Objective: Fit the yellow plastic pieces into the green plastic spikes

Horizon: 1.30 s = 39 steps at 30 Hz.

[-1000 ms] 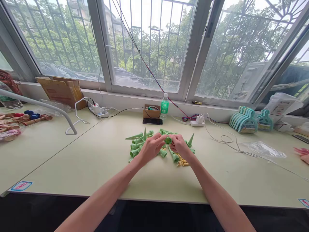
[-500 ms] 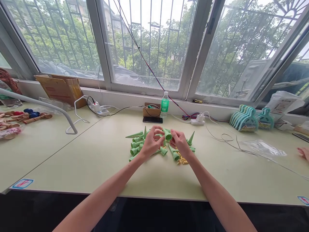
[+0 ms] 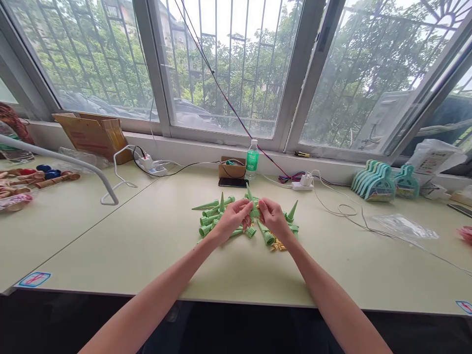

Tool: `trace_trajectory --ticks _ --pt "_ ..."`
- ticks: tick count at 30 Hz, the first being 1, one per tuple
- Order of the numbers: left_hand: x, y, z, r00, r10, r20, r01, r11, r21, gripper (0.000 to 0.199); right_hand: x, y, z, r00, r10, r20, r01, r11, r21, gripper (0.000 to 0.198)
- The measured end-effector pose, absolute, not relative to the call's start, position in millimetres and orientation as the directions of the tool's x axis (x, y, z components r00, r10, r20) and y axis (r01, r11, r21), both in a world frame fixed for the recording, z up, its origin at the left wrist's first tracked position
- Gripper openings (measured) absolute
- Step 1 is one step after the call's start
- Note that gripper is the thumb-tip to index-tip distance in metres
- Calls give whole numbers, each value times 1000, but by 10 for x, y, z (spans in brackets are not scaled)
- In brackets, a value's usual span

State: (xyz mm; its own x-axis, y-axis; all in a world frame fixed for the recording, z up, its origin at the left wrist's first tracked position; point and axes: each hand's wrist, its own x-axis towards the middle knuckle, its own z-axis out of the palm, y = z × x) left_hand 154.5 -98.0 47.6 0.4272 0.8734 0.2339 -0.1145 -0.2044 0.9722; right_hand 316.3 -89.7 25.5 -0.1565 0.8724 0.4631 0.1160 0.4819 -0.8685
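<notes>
Upright between my hands is a green plastic watering spike (image 3: 254, 209), its point up and its ribbed wider end down. My left hand (image 3: 236, 216) is closed on the spike, thumb and fingers on its side. My right hand (image 3: 271, 212) pinches right beside the spike; a hint of yellow shows at its fingertips, but what they hold is mostly hidden. More green spikes (image 3: 208, 220) lie piled on the left, and another spike (image 3: 268, 238) lies below my right hand. Small yellow plastic pieces (image 3: 279, 245) lie heaped beside my right wrist.
Behind the pile are a black phone (image 3: 233, 182), a small cardboard box (image 3: 231, 170) and a water bottle (image 3: 252, 160). White cables (image 3: 346, 210) run along the right. Teal plastic items (image 3: 374, 182) stand at the back right. Wooden toys (image 3: 40, 179) lie far left.
The spike has turned from its open end facing me to point-up, and sits slightly lower. My left fingers have closed round it. My right hand has shifted slightly.
</notes>
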Motion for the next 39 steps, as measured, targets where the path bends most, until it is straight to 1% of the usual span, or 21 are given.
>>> trace_trajectory --ticks 4,12,18,22,26,28,30,35,37,39 --pt "1543 -975 469 395 877 273 -75 -265 961 42 3148 -902 259 -151 878 454 141 474 -869 45" --pt "1521 -968 453 388 875 290 -6 -312 950 41 3118 -936 281 -123 897 425 199 442 -875 45" --pt "1514 -937 406 362 884 297 88 -349 933 40 3128 -939 305 -158 885 438 297 466 -834 45" --pt "1513 -930 386 325 868 375 120 -431 894 38 3127 -940 310 -152 894 420 324 447 -834 45" --pt "1509 -921 369 347 825 446 161 -520 839 35 3130 -928 300 -153 916 372 291 401 -869 43" --pt "1502 -910 354 365 799 477 201 -568 798 32 3137 -915 289 -159 924 348 260 379 -888 43" --pt "1492 -898 342 388 760 521 258 -633 730 30 3148 -900 273 -163 932 323 228 354 -907 42" --pt "1455 -888 333 496 602 625 385 -798 463 27 3177 -869 233 -188 952 240 182 274 -944 38" --pt "1439 -891 327 536 556 635 417 -828 374 25 3184 -867 230 -204 959 198 173 235 -957 35" --pt "1425 -894 316 566 533 629 442 -840 314 25 3186 -875 240 -222 963 151 155 188 -970 33"
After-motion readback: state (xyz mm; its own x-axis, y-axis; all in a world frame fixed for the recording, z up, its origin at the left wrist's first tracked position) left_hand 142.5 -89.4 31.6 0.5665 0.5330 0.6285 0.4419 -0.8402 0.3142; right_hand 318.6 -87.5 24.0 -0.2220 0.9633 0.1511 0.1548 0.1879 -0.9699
